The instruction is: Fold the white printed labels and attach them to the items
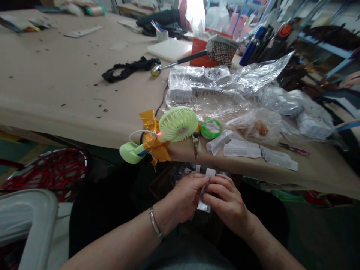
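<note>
My left hand [187,197] and my right hand [227,200] meet over my lap, just below the table's front edge. Between them they pinch white printed labels [204,206], whose ends stick out above and below the fingers. Blur keeps me from telling how many labels there are. Under the hands lies a dark heap with white pieces [180,170], partly covered. On the table edge above are a small awl-like tool [196,144], a green round tub [210,128] with pale stuff inside, and strips of printed labels [242,149].
A light green fan [179,123] is fixed to the table edge with orange tape [156,144]. Plastic bags [213,99] of label bundles lie behind. A hammer-like tool [180,62], black cloth [126,69] and pink-handled cutter [295,149] rest on the table [56,82]. A person's hand [351,79] shows far right.
</note>
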`<action>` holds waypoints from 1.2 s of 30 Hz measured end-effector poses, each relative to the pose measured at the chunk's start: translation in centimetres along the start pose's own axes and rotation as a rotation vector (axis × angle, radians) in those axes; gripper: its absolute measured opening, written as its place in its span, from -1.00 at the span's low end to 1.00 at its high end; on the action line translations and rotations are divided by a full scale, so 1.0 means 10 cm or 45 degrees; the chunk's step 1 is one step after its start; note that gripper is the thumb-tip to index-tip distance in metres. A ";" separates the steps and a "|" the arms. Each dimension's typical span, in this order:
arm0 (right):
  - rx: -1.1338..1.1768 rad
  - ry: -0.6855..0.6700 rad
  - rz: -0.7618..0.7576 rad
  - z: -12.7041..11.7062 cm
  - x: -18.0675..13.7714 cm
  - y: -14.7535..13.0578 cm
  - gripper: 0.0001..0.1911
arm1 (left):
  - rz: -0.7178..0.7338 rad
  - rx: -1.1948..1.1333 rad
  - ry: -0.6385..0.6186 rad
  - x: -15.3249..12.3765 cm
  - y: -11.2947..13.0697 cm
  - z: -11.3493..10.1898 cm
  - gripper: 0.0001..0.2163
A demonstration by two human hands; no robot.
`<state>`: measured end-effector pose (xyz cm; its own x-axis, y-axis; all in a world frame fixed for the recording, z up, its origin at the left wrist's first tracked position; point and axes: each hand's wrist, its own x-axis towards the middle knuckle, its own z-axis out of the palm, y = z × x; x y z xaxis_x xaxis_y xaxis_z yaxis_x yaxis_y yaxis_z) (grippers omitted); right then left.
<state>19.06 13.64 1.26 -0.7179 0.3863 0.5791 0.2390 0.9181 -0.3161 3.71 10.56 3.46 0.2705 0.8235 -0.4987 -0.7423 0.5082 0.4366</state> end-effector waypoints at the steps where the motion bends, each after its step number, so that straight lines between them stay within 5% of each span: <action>1: 0.006 -0.007 0.002 0.00 0.01 0.00 -0.81 | -0.008 0.008 -0.020 0.00 0.00 0.00 -0.81; 8: 0.187 0.058 0.076 -0.04 -0.05 -0.04 -0.70 | -0.057 0.041 0.021 0.00 -0.04 -0.04 -0.81; 13: 0.721 0.338 0.741 -0.06 -0.15 0.08 -0.61 | -0.200 0.208 -0.065 -0.06 0.00 -0.02 -0.77; 16: 1.380 0.077 1.103 -0.03 -0.14 0.18 -0.47 | -0.241 0.259 -0.154 -0.08 -0.01 -0.02 -0.76; 18: 1.699 -0.138 1.185 -0.01 -0.10 0.23 -0.45 | -0.255 0.281 -0.187 -0.08 -0.03 -0.02 -0.74; 21: 1.896 -0.212 1.214 0.04 -0.04 0.24 -0.57 | -0.264 0.277 -0.199 -0.08 -0.06 -0.04 -0.75; 30: 2.020 -0.149 1.233 0.14 -0.03 0.23 -0.67 | -0.248 0.308 -0.154 -0.08 -0.09 -0.08 -0.74; 36: 1.429 -0.099 1.071 0.04 -0.03 0.20 -0.55 | -0.156 0.304 -0.077 -0.09 -0.09 -0.09 -0.76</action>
<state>19.46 15.36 0.12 -0.6658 0.7376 -0.1121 -0.0062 -0.1556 -0.9878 3.60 9.12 2.80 0.3908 0.7621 -0.5161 -0.5384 0.6441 0.5434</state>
